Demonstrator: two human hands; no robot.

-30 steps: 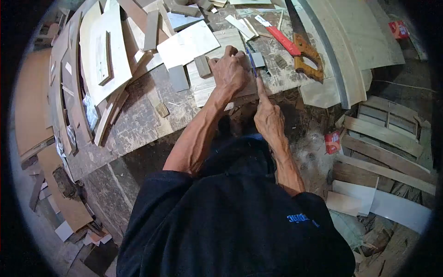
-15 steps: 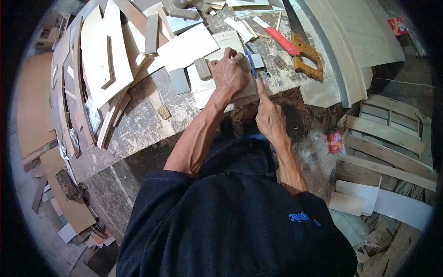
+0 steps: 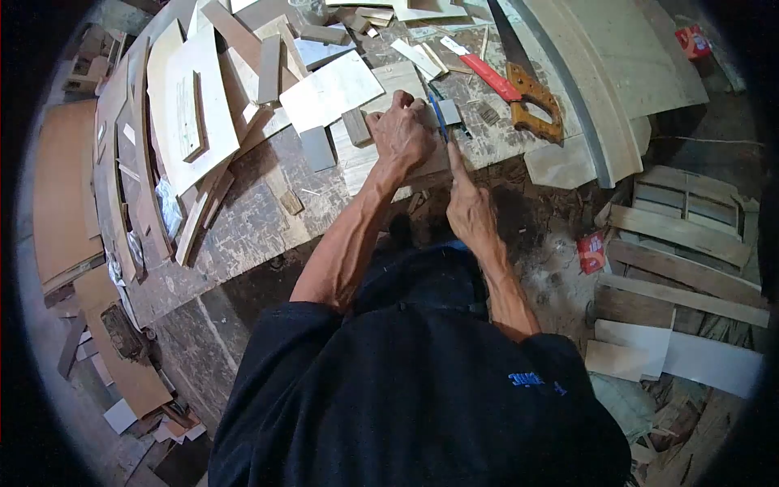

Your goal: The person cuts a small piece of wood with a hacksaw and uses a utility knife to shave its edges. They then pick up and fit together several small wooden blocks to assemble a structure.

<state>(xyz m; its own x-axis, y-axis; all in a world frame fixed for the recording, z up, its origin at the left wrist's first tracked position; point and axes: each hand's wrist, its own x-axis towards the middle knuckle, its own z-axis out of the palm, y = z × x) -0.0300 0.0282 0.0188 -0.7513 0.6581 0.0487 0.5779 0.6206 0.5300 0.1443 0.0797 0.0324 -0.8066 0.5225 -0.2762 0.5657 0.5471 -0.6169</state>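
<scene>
My left hand (image 3: 402, 134) is closed with curled fingers, resting on a pale wooden board (image 3: 363, 166) near the bench edge. What its fingers press on is hidden. My right hand (image 3: 472, 213) grips the near end of a thin blue strip that looks like a hacksaw blade (image 3: 439, 114), the index finger stretched along it. The blade lies just right of my left fingertips, against a small light grey piece (image 3: 447, 112). Touching or very close to my left hand is a small wooden block (image 3: 355, 127); left of that lies a grey rectangular piece (image 3: 316, 149).
A handsaw (image 3: 535, 101) with a wooden handle and a red-handled tool (image 3: 491, 77) lie right of my hands. Boards and offcuts (image 3: 195, 105) are piled on the bench's left. Large curved panels (image 3: 600, 89) stand at the right, with wooden frames (image 3: 682, 235) below on the floor.
My right hand and the blue blade have shifted slightly back toward my body. My left hand stays in nearly the same place. The whole view has moved a little.
</scene>
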